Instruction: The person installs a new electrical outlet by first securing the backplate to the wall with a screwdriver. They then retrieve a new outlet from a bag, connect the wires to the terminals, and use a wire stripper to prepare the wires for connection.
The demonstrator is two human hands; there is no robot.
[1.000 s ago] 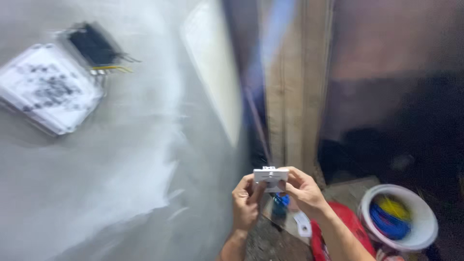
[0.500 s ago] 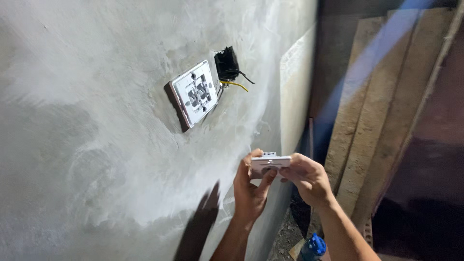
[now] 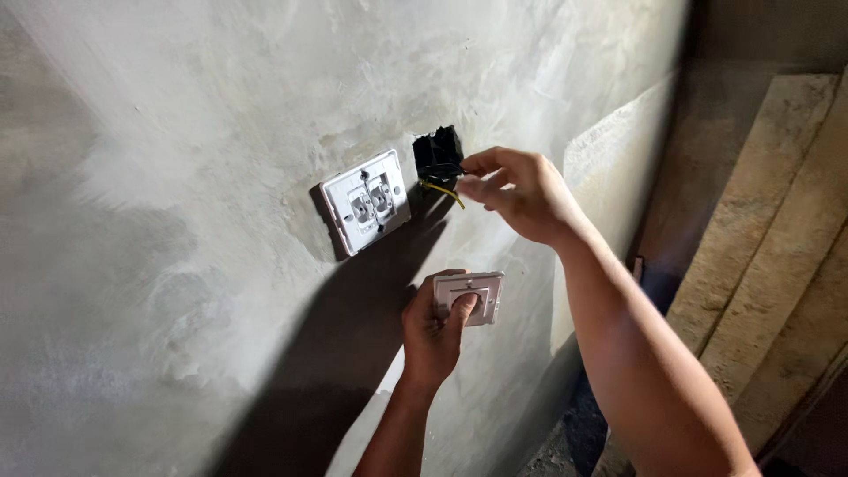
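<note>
Beside the mounted white socket plate (image 3: 365,200), the wall box (image 3: 438,156) gapes uncovered, the right hand (image 3: 517,190) pinching its wires (image 3: 442,184) while the left hand (image 3: 433,331) grips the unfitted switch plate (image 3: 469,296).

A white plastic double-switch module (image 3: 366,201) sits on the grey plastered wall (image 3: 177,132), with a black recessed wall box (image 3: 436,152) just to its right and thin wires (image 3: 442,185) at the box's lower edge. The right hand (image 3: 517,193) is at those wires, immediately right of the box. Below, the left hand (image 3: 433,331) holds a white rectangular switch plate (image 3: 470,295) in front of the wall, and rough stone slabs (image 3: 777,265) lean at far right.
</note>
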